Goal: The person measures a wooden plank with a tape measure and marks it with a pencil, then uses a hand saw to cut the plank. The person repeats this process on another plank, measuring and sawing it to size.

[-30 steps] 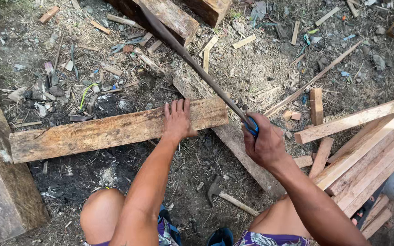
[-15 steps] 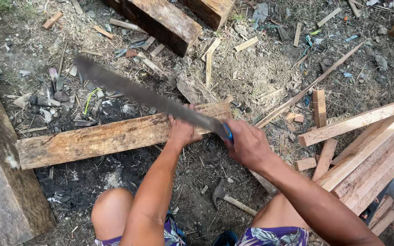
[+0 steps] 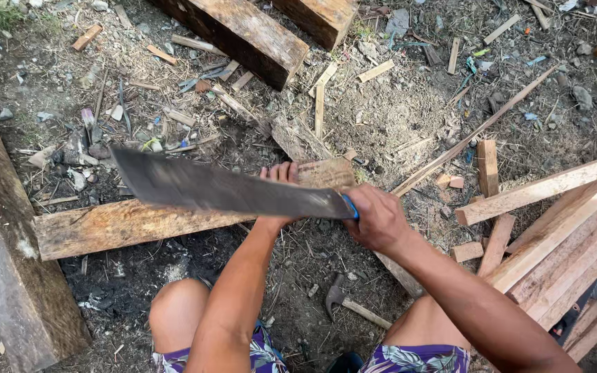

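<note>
Blade of long dark steel machete (image 3: 229,190) in clenched right hand (image 3: 379,220) lies along rough wooden plank (image 3: 126,222); left hand (image 3: 279,181) presses plank.

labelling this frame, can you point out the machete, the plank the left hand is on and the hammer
machete (image 3: 215,188), head view, middle of the flat blade
plank (image 3: 112,224), head view, bare top face left of the blade
hammer (image 3: 336,295), head view, metal head on the ground
</note>
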